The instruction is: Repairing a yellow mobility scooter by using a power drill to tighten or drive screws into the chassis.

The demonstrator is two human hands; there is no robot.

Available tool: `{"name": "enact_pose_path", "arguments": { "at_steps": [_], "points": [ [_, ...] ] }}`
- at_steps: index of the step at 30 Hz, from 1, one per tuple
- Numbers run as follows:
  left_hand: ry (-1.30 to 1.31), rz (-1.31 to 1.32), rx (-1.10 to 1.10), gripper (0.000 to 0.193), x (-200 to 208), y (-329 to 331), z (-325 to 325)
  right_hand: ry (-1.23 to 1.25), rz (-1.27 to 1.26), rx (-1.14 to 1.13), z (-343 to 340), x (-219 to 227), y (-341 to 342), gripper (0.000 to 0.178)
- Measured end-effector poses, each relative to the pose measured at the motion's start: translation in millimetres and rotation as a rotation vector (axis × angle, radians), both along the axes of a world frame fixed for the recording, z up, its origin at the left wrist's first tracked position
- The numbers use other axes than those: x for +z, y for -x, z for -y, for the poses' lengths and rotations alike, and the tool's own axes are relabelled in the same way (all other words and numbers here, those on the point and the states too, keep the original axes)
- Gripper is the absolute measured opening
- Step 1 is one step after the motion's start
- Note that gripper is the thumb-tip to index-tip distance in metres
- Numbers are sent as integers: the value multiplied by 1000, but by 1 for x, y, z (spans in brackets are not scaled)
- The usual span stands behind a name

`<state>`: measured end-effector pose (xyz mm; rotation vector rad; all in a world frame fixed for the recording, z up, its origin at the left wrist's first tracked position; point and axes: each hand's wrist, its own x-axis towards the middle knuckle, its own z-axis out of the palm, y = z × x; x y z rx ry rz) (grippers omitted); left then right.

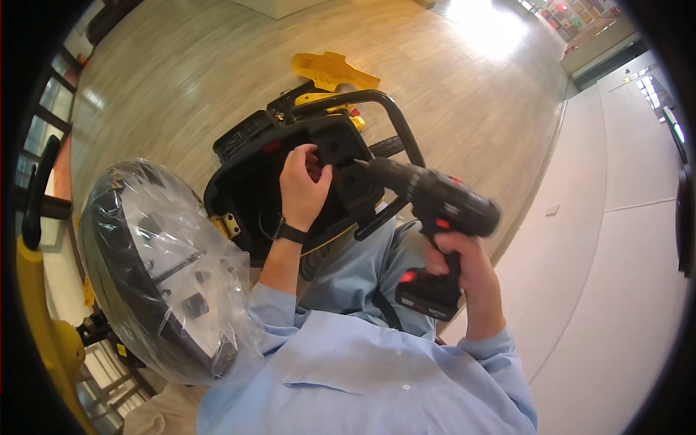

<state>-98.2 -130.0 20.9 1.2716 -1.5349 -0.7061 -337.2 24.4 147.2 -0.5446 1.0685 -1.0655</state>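
Note:
My right hand point(464, 261) grips a black cordless drill point(449, 203) with red accents, its fingers wrapped round the handle. The drill points left, and its bit ends over the right part of a black moulded plastic compartment point(246, 181). Inside that compartment's outline, my left hand point(304, 185) is held with its fingers curled in; whatever they hold, if anything, is hidden. A dark band circles the left wrist. Along the compartment's right side runs a bent black tube bar point(399, 119). Whether the bit touches a screw is too small to tell.
A seat wrapped in clear plastic point(174, 275) stands at my left, beside a yellow machine arm point(47, 312). Beyond the compartment a yellow curved panel point(333, 71) lies on the wood-look floor point(196, 65). A white wall point(580, 239) rises at right.

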Motion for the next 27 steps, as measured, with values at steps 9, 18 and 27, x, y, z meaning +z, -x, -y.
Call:
{"name": "enact_pose_path", "arguments": {
  "at_steps": [9,18,27],
  "points": [
    [11,-31,-18,32,-5,3,-2,-180,-201,39,70,1,-25,12],
    [14,-38,-31,31,-4,3,-1,-255,-341,121,100,-2,-27,15],
    [-3,-29,-32,35,-5,-1,-2,-422,72,259,122,5,9,34]
  ]
}}
